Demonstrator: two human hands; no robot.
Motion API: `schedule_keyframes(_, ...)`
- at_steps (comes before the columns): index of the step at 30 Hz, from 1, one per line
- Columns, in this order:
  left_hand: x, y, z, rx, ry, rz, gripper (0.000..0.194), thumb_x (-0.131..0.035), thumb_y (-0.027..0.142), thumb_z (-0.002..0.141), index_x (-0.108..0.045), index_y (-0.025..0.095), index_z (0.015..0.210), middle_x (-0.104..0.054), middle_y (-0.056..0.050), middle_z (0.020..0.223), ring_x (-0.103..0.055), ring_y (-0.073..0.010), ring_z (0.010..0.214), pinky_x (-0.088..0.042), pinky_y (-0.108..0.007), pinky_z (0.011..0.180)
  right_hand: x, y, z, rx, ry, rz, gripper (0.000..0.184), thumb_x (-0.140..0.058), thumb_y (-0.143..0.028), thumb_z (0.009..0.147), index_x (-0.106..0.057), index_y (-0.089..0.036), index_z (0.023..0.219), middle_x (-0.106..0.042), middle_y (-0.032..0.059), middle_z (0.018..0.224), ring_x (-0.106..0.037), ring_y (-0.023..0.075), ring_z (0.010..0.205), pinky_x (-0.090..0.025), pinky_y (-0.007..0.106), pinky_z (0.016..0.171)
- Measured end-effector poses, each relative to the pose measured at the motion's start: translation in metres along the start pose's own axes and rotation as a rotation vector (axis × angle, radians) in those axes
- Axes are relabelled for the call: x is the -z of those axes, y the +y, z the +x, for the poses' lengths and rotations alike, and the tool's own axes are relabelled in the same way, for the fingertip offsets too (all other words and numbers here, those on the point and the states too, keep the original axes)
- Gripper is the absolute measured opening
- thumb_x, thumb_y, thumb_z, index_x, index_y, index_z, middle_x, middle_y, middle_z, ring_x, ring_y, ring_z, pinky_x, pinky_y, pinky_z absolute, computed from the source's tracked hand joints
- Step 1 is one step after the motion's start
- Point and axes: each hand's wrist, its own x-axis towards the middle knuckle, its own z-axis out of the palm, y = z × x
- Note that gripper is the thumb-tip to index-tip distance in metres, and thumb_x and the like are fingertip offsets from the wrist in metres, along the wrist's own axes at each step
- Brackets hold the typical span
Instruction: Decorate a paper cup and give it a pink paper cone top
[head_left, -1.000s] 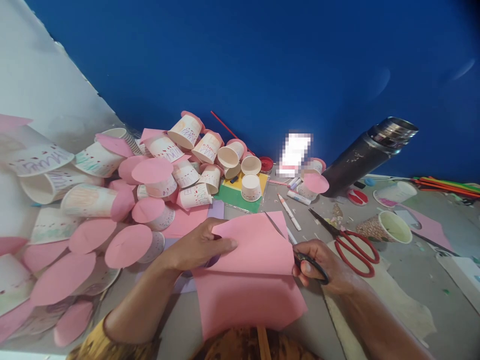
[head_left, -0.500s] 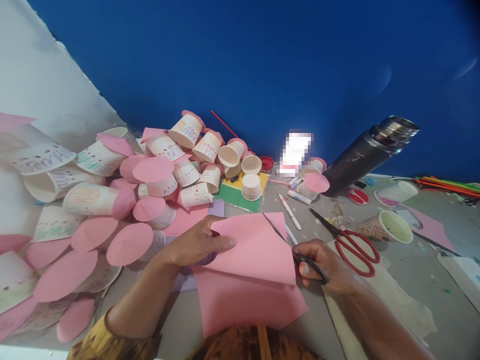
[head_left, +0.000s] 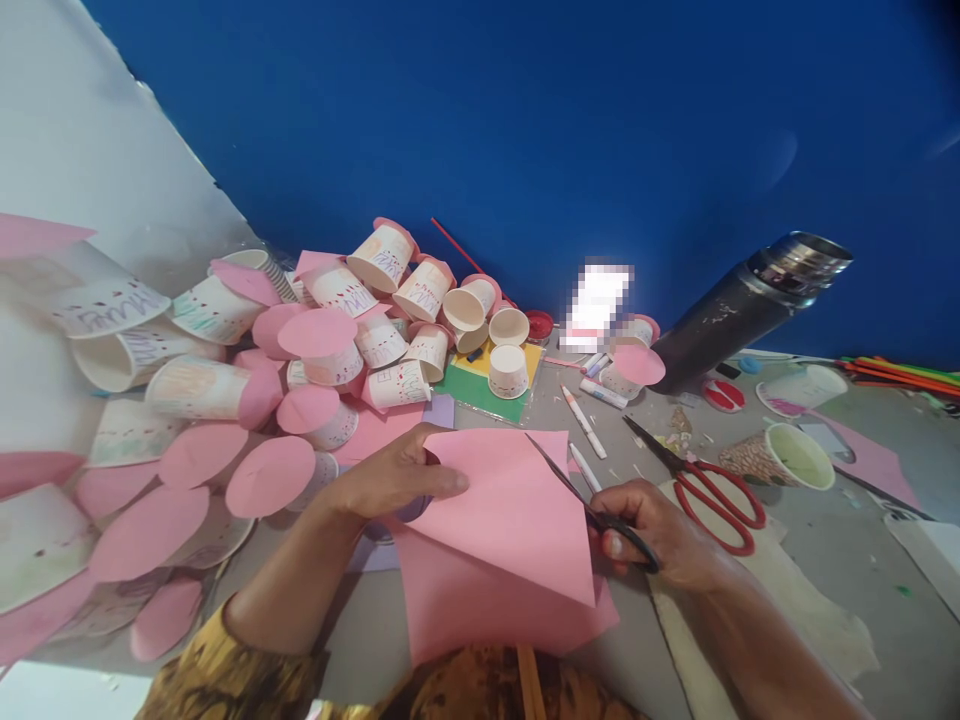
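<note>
My left hand pinches the upper left of a pink paper sheet, thumb on top. In my right hand are black-handled scissors, with a blade lying across the sheet's upper right part and pointing up and left. My fingers wrap around the handles; the lower blade is hidden by the paper. Beneath the held sheet, another pink sheet lies on the grey table.
Paper cups with pink discs are heaped at the left. Red-handled scissors, a green patterned cup and a black flask stand or lie at the right. Markers lie beyond the sheet.
The view has shifted slightly, so the cups appear further right. The held sheet's lower right corner hangs lower. Both hands keep their grips on the paper and scissors.
</note>
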Motion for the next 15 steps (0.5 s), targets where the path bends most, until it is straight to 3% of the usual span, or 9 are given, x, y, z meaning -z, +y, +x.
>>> schedule_keyframes(10,-0.0037,0.0006,-0.0048,0.072,0.084,0.041,0.054,-0.085,0.033,0.060,-0.064,0.020,0.108,-0.057,0.006,0.060,-0.050,-0.0124,0.056,-0.038,-0.024,0.052,-0.0005,0.0028,-0.0010,-0.009,-0.029,-0.013,0.065,-0.077,-0.078,0.061,-0.056,-0.016,0.061,-0.055,-0.0012,0.052,-0.039,0.0088,0.048,-0.022,0.023,0.045)
schedule_keyframes(15,-0.0057,0.0010,-0.0051,0.087,0.080,0.017,0.054,-0.087,0.034,0.056,-0.062,0.021,0.102,-0.048,0.010,0.054,-0.046,-0.0109,0.055,-0.036,-0.023,0.053,-0.0011,0.0043,-0.0013,-0.015,-0.024,-0.002,0.063,-0.079,-0.076,0.060,-0.059,-0.016,0.062,-0.053,-0.0022,0.051,-0.038,0.0088,0.047,-0.022,0.023,0.044)
